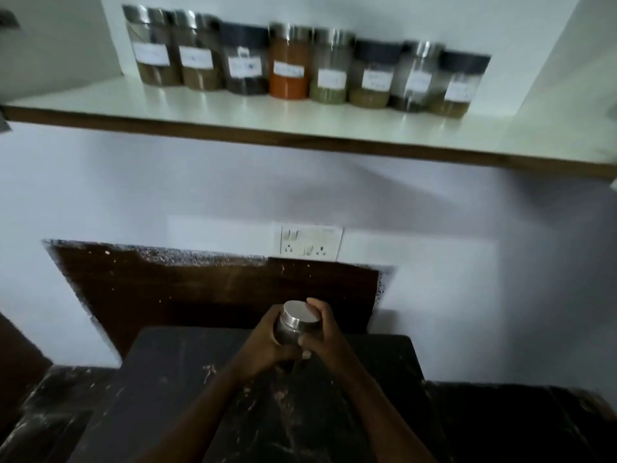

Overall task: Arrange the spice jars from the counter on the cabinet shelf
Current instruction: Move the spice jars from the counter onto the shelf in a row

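Observation:
A spice jar (298, 321) with a shiny steel lid is held above the dark counter (187, 389) at lower centre. My left hand (267, 342) wraps its left side and my right hand (325, 329) grips its right side, so the jar's body is mostly hidden. Higher up, the white cabinet shelf (233, 115) carries a row of several labelled spice jars along the back wall, from a steel-lidded jar (152, 48) at the left, past an orange-filled jar (289, 63), to a black-lidded jar (459, 85) at the right.
A white switch and socket plate (307, 241) sits on the wall between counter and shelf. A dark wooden panel (213, 295) backs the counter. The shelf's brown front edge (300, 140) juts out overhead. Bare shelf surface lies in front of the row and at its right end.

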Demonstrator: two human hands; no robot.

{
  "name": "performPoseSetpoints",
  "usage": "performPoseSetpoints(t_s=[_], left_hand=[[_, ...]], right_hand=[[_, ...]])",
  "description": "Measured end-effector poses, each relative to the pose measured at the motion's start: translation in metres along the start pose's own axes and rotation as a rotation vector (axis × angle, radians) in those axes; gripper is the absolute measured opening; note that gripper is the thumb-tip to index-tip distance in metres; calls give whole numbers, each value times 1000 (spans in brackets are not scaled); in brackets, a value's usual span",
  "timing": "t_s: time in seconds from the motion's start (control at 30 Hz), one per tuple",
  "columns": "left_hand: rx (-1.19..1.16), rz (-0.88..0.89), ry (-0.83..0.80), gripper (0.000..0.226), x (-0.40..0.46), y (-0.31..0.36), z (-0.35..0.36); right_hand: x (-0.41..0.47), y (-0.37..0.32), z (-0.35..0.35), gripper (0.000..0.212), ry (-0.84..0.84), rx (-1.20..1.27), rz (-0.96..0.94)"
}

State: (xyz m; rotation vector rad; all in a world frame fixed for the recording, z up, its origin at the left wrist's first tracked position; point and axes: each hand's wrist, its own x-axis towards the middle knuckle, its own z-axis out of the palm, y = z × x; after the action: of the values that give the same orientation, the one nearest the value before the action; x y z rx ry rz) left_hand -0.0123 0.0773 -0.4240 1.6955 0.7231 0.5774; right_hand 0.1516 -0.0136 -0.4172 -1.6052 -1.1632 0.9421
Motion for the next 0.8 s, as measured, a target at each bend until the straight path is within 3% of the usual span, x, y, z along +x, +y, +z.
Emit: performPoseSetpoints(t_s=[0.1, 0.17, 0.37, 0.6, 0.8], left_hand=[[-62, 172, 175, 80, 1, 47, -2], [-120, 250, 204, 82, -2, 83, -5], [-200, 345, -52, 75, -3, 175, -28], [-110, 488, 153, 80, 6, 271, -24], [43, 636, 346, 81, 35, 328, -6]], right_hand=[[-3, -55, 1, 85, 77, 51, -91], [-8, -93, -4, 75, 178, 67, -166], [-21, -186, -61, 55, 198, 187, -403], [-29, -262, -102, 55, 243, 227, -531], [-34, -296, -125, 66, 393, 30, -561]])
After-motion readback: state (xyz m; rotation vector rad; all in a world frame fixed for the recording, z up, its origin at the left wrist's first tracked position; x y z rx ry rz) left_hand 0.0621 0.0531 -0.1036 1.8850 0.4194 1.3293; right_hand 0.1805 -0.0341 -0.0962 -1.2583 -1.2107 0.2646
